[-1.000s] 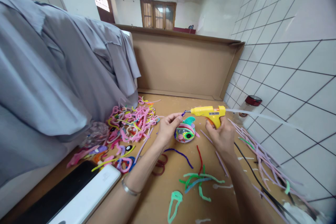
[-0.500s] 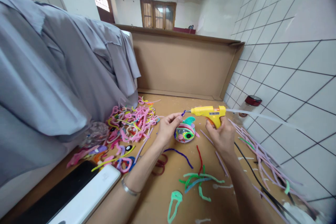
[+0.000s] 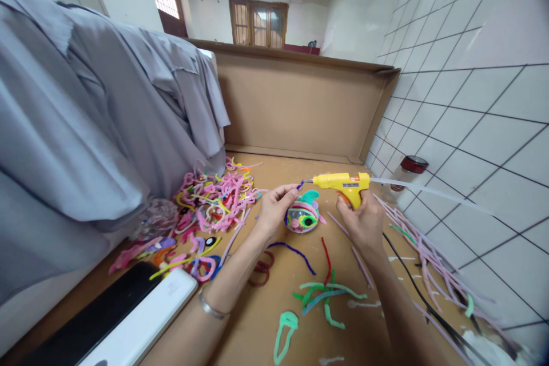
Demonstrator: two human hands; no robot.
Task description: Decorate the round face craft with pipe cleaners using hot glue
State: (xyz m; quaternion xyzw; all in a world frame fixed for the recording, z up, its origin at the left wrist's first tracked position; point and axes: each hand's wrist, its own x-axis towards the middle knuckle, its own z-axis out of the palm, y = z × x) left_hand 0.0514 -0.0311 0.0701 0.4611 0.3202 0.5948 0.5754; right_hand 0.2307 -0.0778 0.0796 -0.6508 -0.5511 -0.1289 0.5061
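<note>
My right hand [image 3: 362, 217] is wrapped round the handle of a yellow hot glue gun [image 3: 343, 182], a clear glue stick [image 3: 429, 189] trailing from its back. Between the fingertips of my left hand [image 3: 277, 206] is a dark blue pipe cleaner [image 3: 301, 185], its tip at the gun's nozzle. Just below the nozzle sits a small round fish-like figure [image 3: 302, 218] with a clear body, a green fin on top and a yellow-ringed eye. Another dark blue pipe cleaner [image 3: 295, 253] lies nearer me on the cardboard.
Pink and multicoloured pipe cleaner pieces [image 3: 218, 197] heap up at left, near a white device [image 3: 146, 320]. Green pieces [image 3: 321, 293] and scissors with reddish handles [image 3: 261, 269] lie in front. Long lilac pipe cleaners [image 3: 424, 240], a black cord [image 3: 422, 291] and a red-lidded jar [image 3: 407, 171] line the right.
The nozzle has shifted very slightly right along the tip of the blue pipe cleaner. Both hands keep their grips, and everything else stays put.
</note>
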